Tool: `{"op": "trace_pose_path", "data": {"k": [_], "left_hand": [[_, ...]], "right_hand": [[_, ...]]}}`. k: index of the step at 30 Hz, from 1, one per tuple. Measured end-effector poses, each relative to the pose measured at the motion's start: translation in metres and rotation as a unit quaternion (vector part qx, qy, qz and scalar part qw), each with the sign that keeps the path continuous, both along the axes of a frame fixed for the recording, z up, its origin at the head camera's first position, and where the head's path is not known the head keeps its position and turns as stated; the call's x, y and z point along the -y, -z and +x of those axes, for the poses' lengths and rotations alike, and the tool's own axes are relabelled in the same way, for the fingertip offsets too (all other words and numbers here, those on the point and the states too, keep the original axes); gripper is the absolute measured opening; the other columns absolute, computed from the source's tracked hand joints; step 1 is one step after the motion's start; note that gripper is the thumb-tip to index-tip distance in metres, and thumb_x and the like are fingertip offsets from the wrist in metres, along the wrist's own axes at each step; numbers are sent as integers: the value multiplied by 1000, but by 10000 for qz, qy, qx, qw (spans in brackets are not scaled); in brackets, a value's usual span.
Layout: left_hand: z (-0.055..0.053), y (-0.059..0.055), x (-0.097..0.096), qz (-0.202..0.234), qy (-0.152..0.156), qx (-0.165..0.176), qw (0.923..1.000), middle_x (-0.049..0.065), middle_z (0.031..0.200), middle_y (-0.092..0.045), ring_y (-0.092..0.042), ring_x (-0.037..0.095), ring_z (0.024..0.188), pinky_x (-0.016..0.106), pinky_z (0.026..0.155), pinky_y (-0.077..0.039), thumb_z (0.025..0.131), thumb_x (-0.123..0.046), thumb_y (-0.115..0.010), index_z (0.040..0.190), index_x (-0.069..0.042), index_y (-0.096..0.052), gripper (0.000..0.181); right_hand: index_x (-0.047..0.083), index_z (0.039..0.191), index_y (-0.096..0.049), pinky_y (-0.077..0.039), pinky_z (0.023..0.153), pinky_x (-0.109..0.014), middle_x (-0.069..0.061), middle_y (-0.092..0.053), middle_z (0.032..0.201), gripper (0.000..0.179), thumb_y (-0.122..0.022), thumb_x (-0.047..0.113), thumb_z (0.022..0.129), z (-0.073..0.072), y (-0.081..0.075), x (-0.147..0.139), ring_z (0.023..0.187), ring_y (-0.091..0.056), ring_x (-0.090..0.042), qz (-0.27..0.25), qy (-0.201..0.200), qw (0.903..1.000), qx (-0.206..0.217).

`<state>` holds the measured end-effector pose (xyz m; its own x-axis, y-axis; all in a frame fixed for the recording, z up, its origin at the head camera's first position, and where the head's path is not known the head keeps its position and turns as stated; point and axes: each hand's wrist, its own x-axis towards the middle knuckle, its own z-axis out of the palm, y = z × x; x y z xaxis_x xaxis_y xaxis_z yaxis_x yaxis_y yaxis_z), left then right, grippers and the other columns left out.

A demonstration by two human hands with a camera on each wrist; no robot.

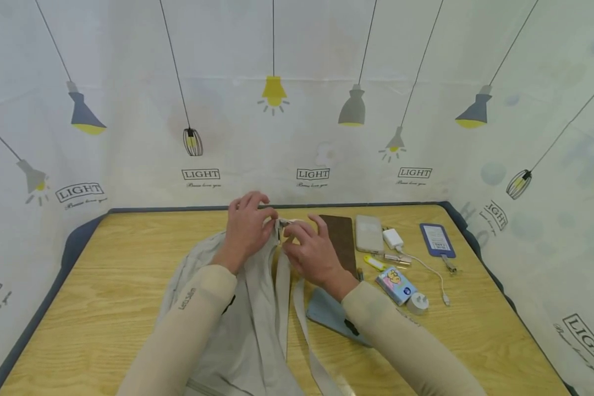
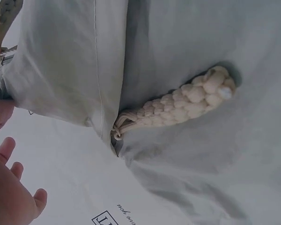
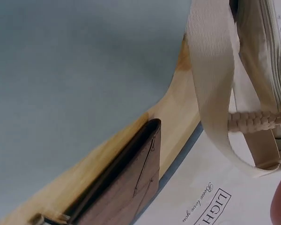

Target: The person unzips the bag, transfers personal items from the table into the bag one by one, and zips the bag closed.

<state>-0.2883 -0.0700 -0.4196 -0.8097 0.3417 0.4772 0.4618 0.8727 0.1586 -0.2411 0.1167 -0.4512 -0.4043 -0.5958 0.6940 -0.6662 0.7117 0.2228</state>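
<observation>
A light grey fabric bag [image 1: 247, 330] lies on the table in the head view, its top end towards the far edge. At that end my left hand [image 1: 249, 225] pinches the bag's rim between thumb and finger; the other fingers are loosely spread in the left wrist view. Close by on the right, my right hand [image 1: 314, 250] holds a braided zipper pull [image 3: 254, 122] at the bag's zipper [image 3: 272, 56]. A flat strap [image 3: 210, 70] loops beside the opening. Another braided pull [image 2: 178, 104] hangs on the bag's face. The bag's inside is mostly hidden.
Right of the bag lie a brown wallet [image 1: 344, 242], a pale power bank [image 1: 369, 234], a white charger [image 1: 392, 239] with cable, a yellow tag [image 1: 374, 262], a tissue pack [image 1: 396, 285], a round white plug [image 1: 418, 303], a blue badge holder [image 1: 438, 240] and a blue-grey flat case [image 1: 331, 313].
</observation>
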Motion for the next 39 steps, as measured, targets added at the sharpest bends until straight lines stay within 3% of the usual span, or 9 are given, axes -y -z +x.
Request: {"op": "trace_pose_path", "data": {"k": [6, 10, 16, 24, 32, 39], "left_hand": [[-6, -4, 6, 391, 0, -205, 9990, 5, 118, -59, -50, 28, 124, 56, 104, -37, 88, -18, -68, 92, -18, -75, 8], [-11, -7, 14, 478, -48, -118, 9988, 6, 119, -59, -50, 29, 125, 57, 102, -37, 89, -19, -68, 93, -19, -75, 9], [-17, -12, 27, 529, -293, 201, 9980, 6, 122, -57, -47, 32, 128, 60, 102, -36, 90, -21, -66, 98, -20, -74, 11], [-21, -9, 29, 651, -350, 699, 9948, 6, 121, -58, -45, 31, 129, 60, 102, -35, 92, -22, -65, 100, -18, -74, 14], [-20, -5, 23, 402, -260, 1222, 9913, 7, 123, -59, -44, 32, 130, 62, 103, -34, 92, -26, -66, 96, -19, -73, 11], [-9, -7, 14, -7, -238, 2128, 9768, 8, 128, -58, -44, 31, 131, 62, 103, -34, 94, -36, -60, 97, -19, -72, 21]], "right_hand": [[23, 77, -72, -33, 105, -57, 1, -60, 107, 14, -65, 17, 88, 6, 6, 2, 110, -55, -21, -110, -224, 9994, 248], [24, 80, -74, -30, 107, -55, 2, -59, 108, 12, -66, 19, 88, 12, 9, 2, 109, -54, -20, -81, -233, 9991, 354], [26, 76, -75, -32, 106, -55, 2, -58, 105, 12, -70, 22, 87, 19, 10, 4, 105, -55, -20, -98, -308, 9993, 163], [24, 79, -75, -33, 104, -55, 1, -59, 105, 6, -74, 27, 84, 21, 8, 8, 103, -55, -20, -340, -64, 9993, 162], [25, 80, -75, -34, 103, -55, 0, -60, 107, 7, -75, 31, 82, 20, 12, 9, 105, -56, -20, -584, 41, 9982, 132], [26, 80, -75, -33, 104, -55, 0, -59, 109, 8, -74, 33, 83, 22, 16, 4, 108, -56, -21, -638, 164, 9974, 299]]}}
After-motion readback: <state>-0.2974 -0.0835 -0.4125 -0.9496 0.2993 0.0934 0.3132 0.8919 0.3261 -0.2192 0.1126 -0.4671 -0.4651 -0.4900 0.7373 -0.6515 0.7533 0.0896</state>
